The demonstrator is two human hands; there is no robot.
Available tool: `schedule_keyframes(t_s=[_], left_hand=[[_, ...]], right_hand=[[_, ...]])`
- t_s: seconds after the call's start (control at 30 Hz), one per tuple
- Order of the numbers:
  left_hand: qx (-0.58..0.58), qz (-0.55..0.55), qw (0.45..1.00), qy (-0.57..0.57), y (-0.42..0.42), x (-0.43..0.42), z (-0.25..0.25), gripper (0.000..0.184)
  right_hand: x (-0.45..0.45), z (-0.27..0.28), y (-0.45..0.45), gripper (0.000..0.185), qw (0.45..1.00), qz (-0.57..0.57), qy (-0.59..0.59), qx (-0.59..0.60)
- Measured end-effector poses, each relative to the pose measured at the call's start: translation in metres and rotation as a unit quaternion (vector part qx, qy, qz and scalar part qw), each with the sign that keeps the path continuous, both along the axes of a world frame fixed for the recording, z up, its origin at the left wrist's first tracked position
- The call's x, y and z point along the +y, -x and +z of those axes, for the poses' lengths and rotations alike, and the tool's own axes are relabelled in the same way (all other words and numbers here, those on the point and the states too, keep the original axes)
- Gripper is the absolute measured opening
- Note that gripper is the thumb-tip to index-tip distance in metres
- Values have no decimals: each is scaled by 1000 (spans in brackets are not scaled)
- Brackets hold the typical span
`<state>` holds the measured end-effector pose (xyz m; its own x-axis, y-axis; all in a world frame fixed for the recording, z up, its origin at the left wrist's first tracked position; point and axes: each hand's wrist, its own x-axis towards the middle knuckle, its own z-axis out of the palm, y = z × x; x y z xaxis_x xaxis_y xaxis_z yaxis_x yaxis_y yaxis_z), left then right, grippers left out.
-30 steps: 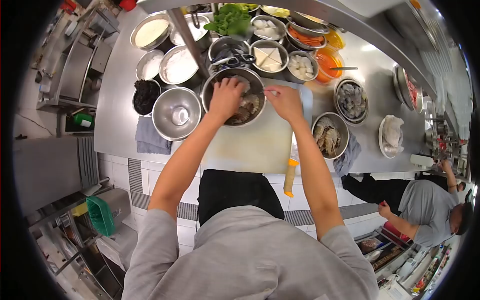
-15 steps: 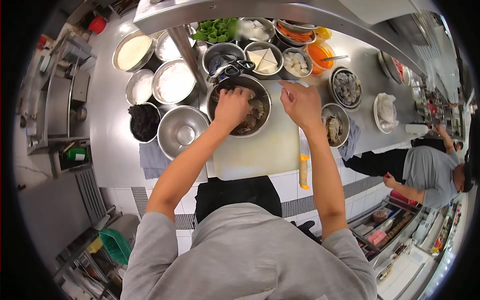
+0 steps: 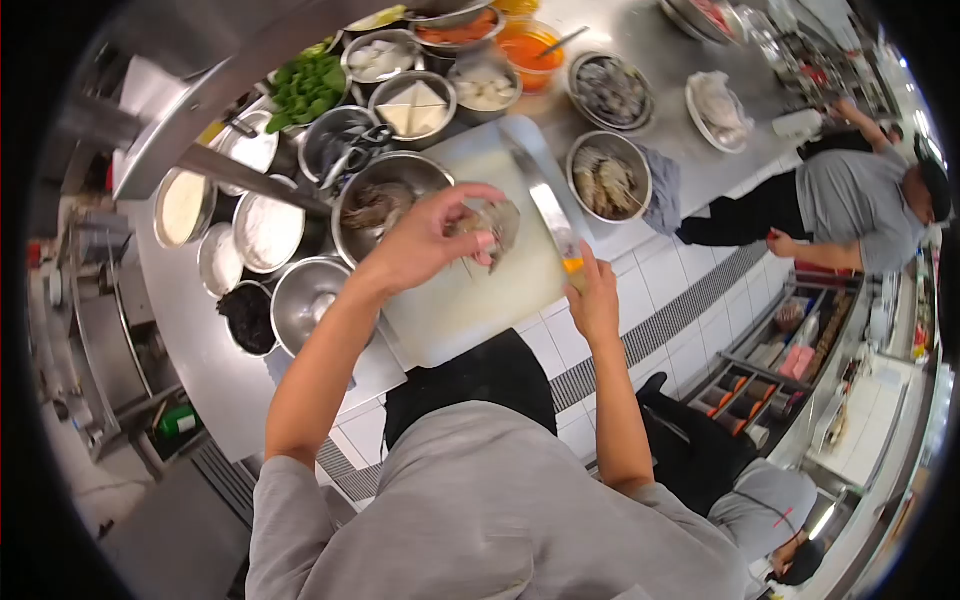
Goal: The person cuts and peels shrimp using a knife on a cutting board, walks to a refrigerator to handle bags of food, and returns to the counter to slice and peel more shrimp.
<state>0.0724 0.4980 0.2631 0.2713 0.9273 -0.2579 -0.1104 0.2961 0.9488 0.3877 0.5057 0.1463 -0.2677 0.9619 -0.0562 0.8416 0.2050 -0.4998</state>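
My left hand [image 3: 425, 240] is closed on a raw shrimp [image 3: 503, 228], held over the white cutting board [image 3: 450, 315]. Beside that hand is a steel bowl [image 3: 343, 235] with more raw shrimp [image 3: 375, 208] in it. My right hand [image 3: 597, 300] grips the yellow-marked handle of a knife [image 3: 548, 210]. The knife's broad blade lies along the right side of the board, pointing away from me. Just right of the blade, another steel bowl [image 3: 647, 190] holds shrimp [image 3: 606, 180].
Beyond the board stand bowls of green leaves [image 3: 308, 90], white triangular pieces [image 3: 414, 108] and orange liquid [image 3: 530, 52]. An empty steel bowl [image 3: 300, 300] sits at left. A metal post [image 3: 255, 178] rises there. Two co-workers [image 3: 850, 200] [image 3: 765, 505] are at right.
My left hand has come out of the bowl with a shrimp, over the board. My right hand has moved back toward me onto the knife handle. The view has turned; a second co-worker shows.
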Motion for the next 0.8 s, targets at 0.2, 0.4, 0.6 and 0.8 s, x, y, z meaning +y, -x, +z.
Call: schedule_keyframes(t_s=[0.2, 0.4, 0.6, 0.8], left_hand=[[187, -235, 950, -90, -63, 45, -94, 48], [572, -121, 747, -318, -78, 72, -116, 40], [489, 73, 836, -238, -99, 62, -115, 32], [589, 143, 723, -332, -131, 96, -148, 54]], right_hand=[[15, 7, -22, 48, 992, -30, 54, 108], [-35, 1, -77, 28, 906, -160, 315, 235], [-81, -33, -94, 44, 860, -197, 373, 286], [-79, -46, -88, 46, 861, -158, 378, 303]])
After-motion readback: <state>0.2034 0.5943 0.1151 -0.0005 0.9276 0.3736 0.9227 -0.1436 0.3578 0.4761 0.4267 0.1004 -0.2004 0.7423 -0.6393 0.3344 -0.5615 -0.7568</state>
